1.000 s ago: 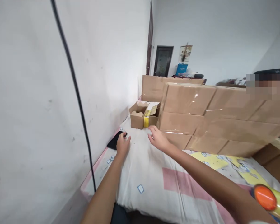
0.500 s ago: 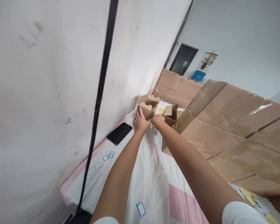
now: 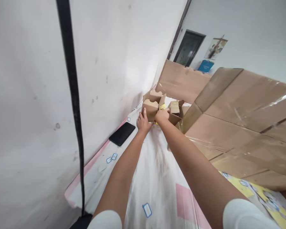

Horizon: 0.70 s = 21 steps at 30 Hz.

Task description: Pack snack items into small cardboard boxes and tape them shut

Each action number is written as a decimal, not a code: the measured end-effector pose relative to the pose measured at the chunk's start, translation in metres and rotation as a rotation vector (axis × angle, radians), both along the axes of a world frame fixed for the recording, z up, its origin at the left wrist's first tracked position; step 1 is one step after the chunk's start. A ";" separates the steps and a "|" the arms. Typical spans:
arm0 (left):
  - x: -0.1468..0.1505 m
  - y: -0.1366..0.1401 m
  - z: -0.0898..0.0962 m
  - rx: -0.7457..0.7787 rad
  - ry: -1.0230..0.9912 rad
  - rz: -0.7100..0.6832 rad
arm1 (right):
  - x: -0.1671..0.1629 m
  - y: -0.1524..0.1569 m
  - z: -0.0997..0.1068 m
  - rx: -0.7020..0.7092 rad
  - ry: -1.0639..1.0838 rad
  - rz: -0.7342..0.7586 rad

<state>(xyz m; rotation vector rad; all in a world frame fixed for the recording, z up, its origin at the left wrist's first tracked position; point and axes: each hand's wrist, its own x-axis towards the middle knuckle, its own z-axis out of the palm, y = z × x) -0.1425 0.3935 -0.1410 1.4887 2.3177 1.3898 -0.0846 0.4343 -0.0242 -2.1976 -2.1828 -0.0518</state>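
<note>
A small open cardboard box (image 3: 149,109) stands at the far end of the white cloth, its notched flaps raised. My left hand (image 3: 144,124) holds its near left corner, thumb and fingers spread along the wall. On the box's right side is my right hand (image 3: 162,115), its fingers curled at the wall beneath a raised side flap; the fingertips are partly hidden. Just right of that hand sits a second small open cardboard box (image 3: 175,118), with its flaps folded outward. Something yellow (image 3: 162,107) shows between the two boxes.
Large taped cartons (image 3: 231,127) rise along the right, and another carton (image 3: 181,79) stands behind. A black phone (image 3: 122,133) lies left, by the white wall (image 3: 119,63). A black strap (image 3: 73,79) hangs at the left. A blue bag (image 3: 205,65) is farther back.
My right hand has moved slightly up and forward along the box's right side, and the flap there now stands more upright. My left hand stays at the near left corner. The view has shifted slightly.
</note>
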 end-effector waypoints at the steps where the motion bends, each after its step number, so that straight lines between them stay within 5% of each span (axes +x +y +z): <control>1: 0.000 -0.001 0.001 0.007 -0.003 0.010 | -0.001 -0.004 0.001 0.004 0.022 -0.001; 11: -0.007 0.008 0.001 0.137 -0.136 0.101 | 0.005 -0.043 -0.022 0.119 0.059 0.166; 21: -0.027 -0.037 0.008 0.290 -0.222 0.010 | 0.033 -0.094 -0.003 0.085 0.177 0.218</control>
